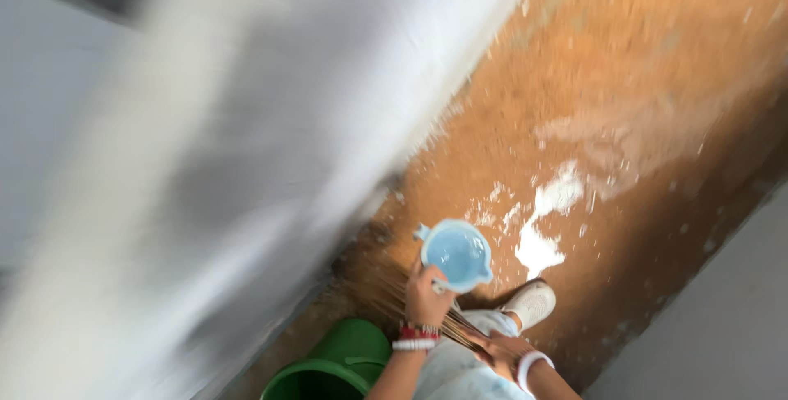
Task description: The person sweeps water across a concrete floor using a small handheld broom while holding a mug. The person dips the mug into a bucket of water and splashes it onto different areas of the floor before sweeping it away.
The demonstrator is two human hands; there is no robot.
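Frame heavily motion-blurred. A pale grey-white wall [246, 121] fills the left and centre, running diagonally from lower left to upper right. A darker grey strip sits at the upper left corner. The floor [640, 64] is orange-brown and mottled, occupying the upper right and centre. White splashes [546, 219] lie on it, right of centre. A second grey wall [722, 318] closes the lower right corner. Light is even and diffuse.
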